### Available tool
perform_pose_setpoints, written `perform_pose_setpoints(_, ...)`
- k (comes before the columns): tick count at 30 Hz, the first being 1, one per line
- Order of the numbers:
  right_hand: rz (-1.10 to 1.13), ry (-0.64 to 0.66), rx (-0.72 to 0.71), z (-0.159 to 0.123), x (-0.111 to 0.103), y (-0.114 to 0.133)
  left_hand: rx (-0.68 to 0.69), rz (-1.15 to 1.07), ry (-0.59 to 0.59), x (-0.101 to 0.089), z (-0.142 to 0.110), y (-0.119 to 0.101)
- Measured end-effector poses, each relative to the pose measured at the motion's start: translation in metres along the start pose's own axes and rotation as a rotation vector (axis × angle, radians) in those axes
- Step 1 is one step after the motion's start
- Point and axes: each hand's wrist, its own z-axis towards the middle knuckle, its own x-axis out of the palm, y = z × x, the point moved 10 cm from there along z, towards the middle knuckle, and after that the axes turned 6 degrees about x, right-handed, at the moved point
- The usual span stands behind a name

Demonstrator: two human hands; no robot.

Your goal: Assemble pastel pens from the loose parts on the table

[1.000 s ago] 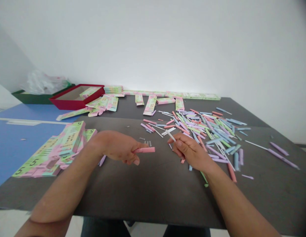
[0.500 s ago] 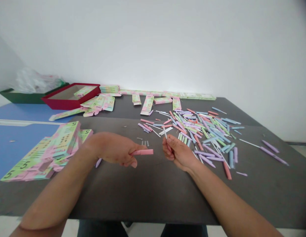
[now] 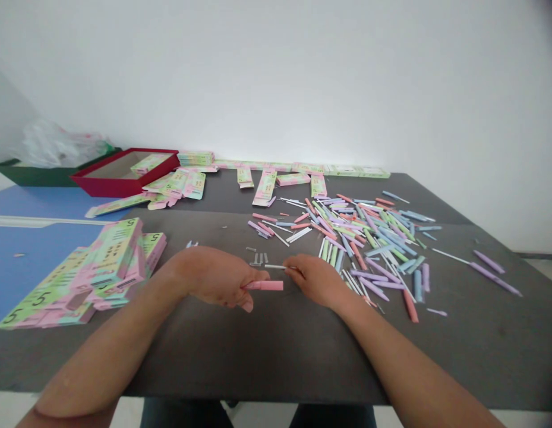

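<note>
Pink tube (image 3: 265, 286) sits in the left hand (image 3: 215, 278), over the near middle of the worktop (image 3: 240, 356), its free end pointing right. The left hand's grip is closed, the fingers pinching the tube by its left end; hand and tube have shifted only slightly since half a second ago. The right hand (image 3: 318, 280) shows the plainer change. Then, its white stick (image 3: 278, 267) stood tilted up towards the far side; now the stick lies nearly level and points left, just to the far side of the pink tube. The right hand's grip is also closed, fingertips together on the stick's right end, with the knuckles turned more upward than before. The stick's left tip now reaches in front of some small clear pieces (image 3: 259, 258); whether it touches them cannot be told. Some small bluish pieces (image 3: 192, 244) have come into sight beyond the left wrist, while a purple piece seen beside that wrist earlier is out of view.

To the right, the heap of coloured tubes and sticks (image 3: 378, 232) spreads much as before. On the left, the stacked cartons (image 3: 117, 252) keep their place, as does the red box (image 3: 110, 187) at the far left.
</note>
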Motion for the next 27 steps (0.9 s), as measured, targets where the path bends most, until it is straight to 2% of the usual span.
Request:
perform_pose_setpoints(3,-0.332,0.081,-0.016,-0.007,0.007,0.005,0.031,0.027,-0.02,-0.002,0.001,-0.005)
perform_pose_setpoints(6,-0.42,0.074,-0.066,-0.013,0.005,0.011,0.032,0.032,0.003,0.0,0.0,-0.007)
perform_pose_setpoints(16,-0.509,0.112,-0.137,-0.012,-0.003,0.004,0.051,0.012,-0.006,-0.001,-0.003,-0.009)
perform_pose_setpoints(27,-0.393,0.094,-0.014,-0.015,-0.025,-0.021,0.057,0.008,-0.008,-0.001,-0.002,-0.011)
